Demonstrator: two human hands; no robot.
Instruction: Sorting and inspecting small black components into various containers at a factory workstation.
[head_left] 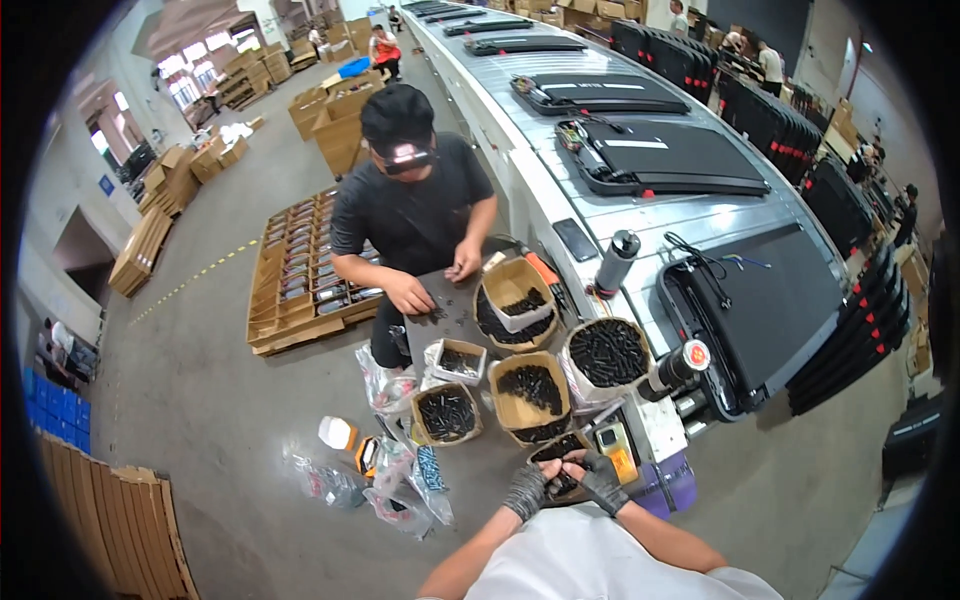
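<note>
Both my hands wear grey fingerless gloves and meet close in front of me, over a small box of dark parts (556,449). The fingers of my left hand (531,487) are pinched together. Thumb and fingers of my right hand (597,478) are also closed, their tips nearly touching the left ones. Whatever sits between them is too small to make out. Just beyond is a carton of black screws or pins (531,388). A box full of black cylindrical parts (607,353) stands to its right. Right beside my right hand lies a phone in a yellowish case (615,450).
Across the small table (470,480), a co-worker (412,200) handles small parts. A conveyor line (640,250) carrying black panels (660,155) runs along the right. A black bottle (617,262) and a dark cylinder (680,368) stand on its edge. Plastic bags (400,505) lie at left.
</note>
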